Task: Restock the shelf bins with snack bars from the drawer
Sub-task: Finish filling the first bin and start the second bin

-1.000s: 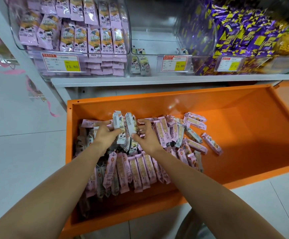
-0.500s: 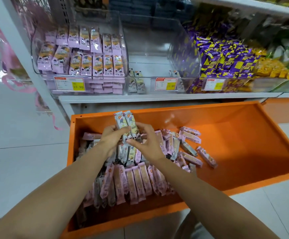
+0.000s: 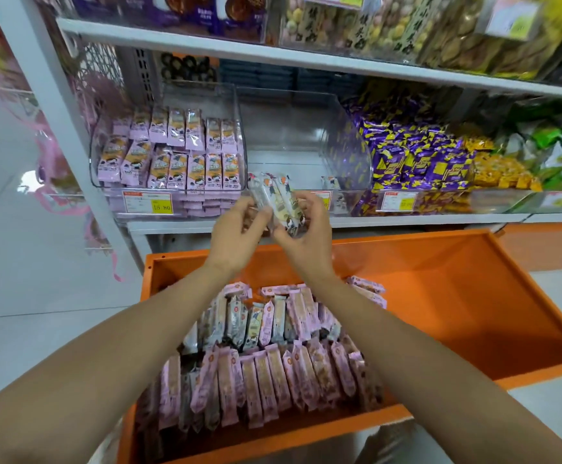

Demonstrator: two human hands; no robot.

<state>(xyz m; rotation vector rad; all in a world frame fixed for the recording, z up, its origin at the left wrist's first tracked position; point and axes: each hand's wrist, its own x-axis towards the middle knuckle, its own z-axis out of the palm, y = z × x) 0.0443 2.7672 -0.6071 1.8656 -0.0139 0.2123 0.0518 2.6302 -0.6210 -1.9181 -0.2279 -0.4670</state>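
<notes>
Together, the left hand (image 3: 236, 239) and the right hand (image 3: 308, 242) grip a small bunch of white snack bars (image 3: 277, 199) between curled fingers. The bunch stands upright above the back edge of the orange drawer (image 3: 473, 296), just in front of the clear middle bin (image 3: 306, 128), which holds only a few bars. A pile (image 3: 266, 366) of pink and white bars fills the drawer's left half. The left bin (image 3: 172, 155) is packed with pink bars.

Both arms reach forward, left grip (image 3: 236, 236) and right grip (image 3: 308, 241) together pinching snack bars (image 3: 274, 195)
</notes>
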